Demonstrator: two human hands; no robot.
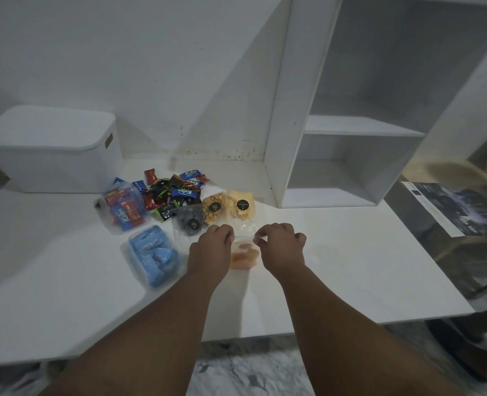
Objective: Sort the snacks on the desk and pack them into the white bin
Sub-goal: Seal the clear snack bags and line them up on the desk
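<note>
Clear bag point(245, 257) of pale orange pieces, lying on the white desk point(350, 267), centre. Left hand point(212, 247) and right hand point(282, 244), fingers curled, pinch its far edge. Lidded white bin point(50, 155) stands far left.

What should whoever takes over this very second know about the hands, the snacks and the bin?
Hands: left hand and right hand both pinch the top of the clear bag of orange snacks, which lies on the desk.
White bin: back left, lid on, contents hidden.
Done, apparently: clear tub of red and blue bars and clear tub of blue packets are filled.
Three stickered bags lie beside the loose candy pile.
Left: sort the pile, open the bin, pack everything.
</note>
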